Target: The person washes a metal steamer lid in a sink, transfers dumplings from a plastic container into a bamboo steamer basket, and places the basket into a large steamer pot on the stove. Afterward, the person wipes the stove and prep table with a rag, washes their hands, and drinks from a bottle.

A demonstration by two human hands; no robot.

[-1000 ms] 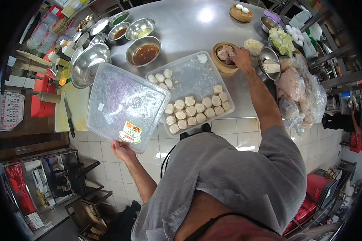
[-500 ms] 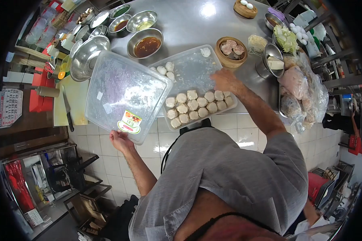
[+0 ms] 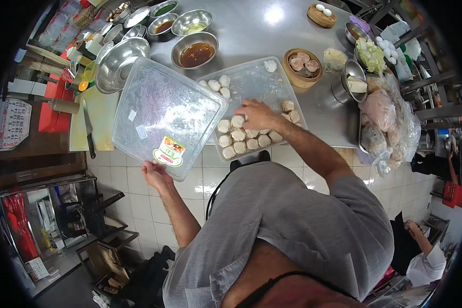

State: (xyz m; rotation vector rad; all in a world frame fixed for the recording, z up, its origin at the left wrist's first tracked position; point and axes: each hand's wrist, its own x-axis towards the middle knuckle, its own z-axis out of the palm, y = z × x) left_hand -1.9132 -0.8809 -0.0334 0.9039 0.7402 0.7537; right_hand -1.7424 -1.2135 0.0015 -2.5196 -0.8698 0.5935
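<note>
My left hand [image 3: 158,175] grips the bottom edge of a clear plastic lid [image 3: 159,113], which is tilted and carries a coloured label. Its upper right edge overlaps a clear plastic tray [image 3: 262,66]. My right hand [image 3: 255,115] is over the tray, fingers apart and bent down at the back row of pale round dumplings [image 3: 238,134]. It covers part of that row, and whether it touches a dumpling is hidden. Several whiter balls [image 3: 224,81] sit in the tray's back left, and one white lump [image 3: 270,65] at its back right.
Behind the tray stand a bowl of brown sauce [image 3: 196,54] and a bamboo steamer [image 3: 302,68] with meat dumplings. A knife [image 3: 89,128] lies on the cutting board [image 3: 105,113] at left. Bagged meat [image 3: 380,110] sits at right. Another person's arm [image 3: 420,238] shows at lower right.
My right hand has moved left across the tray, uncovering a dumpling at the right side where it was. My left hand still holds the lid. Another person has come into view at lower right.
</note>
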